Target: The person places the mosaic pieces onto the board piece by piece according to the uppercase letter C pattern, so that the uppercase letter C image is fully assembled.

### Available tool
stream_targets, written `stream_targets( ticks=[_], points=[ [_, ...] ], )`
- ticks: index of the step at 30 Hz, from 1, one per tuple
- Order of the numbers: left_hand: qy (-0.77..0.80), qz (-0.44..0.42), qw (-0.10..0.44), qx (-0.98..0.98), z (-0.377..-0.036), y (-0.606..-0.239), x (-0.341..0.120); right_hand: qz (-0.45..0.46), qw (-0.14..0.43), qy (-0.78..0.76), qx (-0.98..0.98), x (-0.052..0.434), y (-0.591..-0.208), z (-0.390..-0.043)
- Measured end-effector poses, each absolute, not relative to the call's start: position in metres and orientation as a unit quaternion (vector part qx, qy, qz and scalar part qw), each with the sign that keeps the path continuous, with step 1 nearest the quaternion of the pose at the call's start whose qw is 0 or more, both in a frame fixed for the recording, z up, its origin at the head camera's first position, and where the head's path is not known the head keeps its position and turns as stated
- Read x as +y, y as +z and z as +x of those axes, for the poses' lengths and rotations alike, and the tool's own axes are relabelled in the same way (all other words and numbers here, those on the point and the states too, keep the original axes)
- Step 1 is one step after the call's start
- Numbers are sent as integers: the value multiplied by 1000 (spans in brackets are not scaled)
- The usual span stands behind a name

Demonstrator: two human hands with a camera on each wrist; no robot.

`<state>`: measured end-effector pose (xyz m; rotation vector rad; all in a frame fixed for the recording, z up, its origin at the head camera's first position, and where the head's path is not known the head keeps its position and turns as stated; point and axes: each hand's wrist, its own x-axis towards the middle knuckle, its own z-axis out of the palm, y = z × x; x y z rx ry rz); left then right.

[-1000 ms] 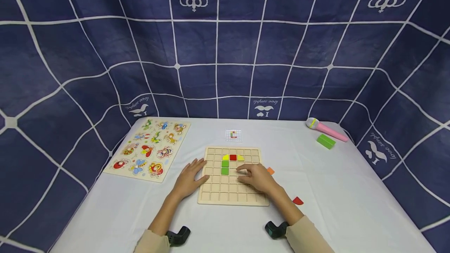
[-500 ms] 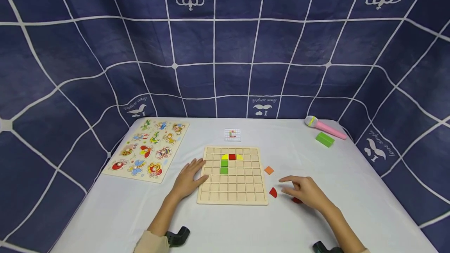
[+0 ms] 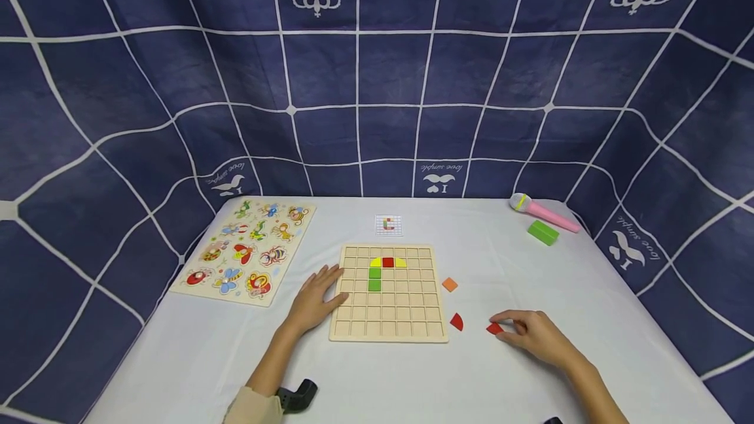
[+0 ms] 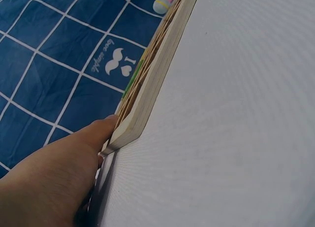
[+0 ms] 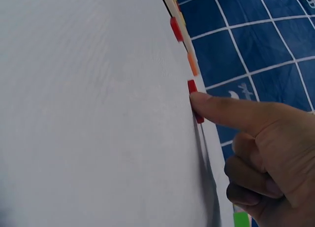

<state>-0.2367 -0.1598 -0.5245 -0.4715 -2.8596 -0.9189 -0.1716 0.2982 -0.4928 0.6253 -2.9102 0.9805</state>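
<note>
Right hand [image 3: 537, 334]: newly pinched rightmost red wedge [image 3: 493, 329], leaving orange tile [image 3: 449, 284] and second wedge [image 3: 456, 322] loose. Left hand [image 3: 314, 301]: lay spread, touching grid board [image 3: 389, 315].

Eight puzzle pieces [image 3: 387, 262] in four colours
One left hand [image 3: 311, 305]; one right hand [image 3: 538, 335]; one grid board [image 3: 389, 313] bearing five of them: two yellow curved pieces [image 3: 376, 263], one red square [image 3: 387, 262], two green squares [image 3: 374, 284]; three off it: two red wedges [image 3: 457, 322], one orange square [image 3: 450, 284]; one insect board [image 3: 283, 275], twelve insects [image 3: 258, 284] on it; one picture card [image 3: 389, 226]; one microphone [image 3: 549, 214]; one green block [image 3: 543, 232]
</note>
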Motion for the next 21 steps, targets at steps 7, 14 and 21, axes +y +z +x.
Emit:
stream_targets(
  ticks=[7,14,21],
  points=[
    [-302,-160,64,-938,-235,-524,-159,159,59,308,-936,278,-503,-195],
    [-300,-162,74,-937,-235,-527,-158,150,96,304,-936,262,-509,-211],
    [-300,-163,75,-937,-235,-525,-158,118,83,305,-941,262,-512,-207]
  ],
)
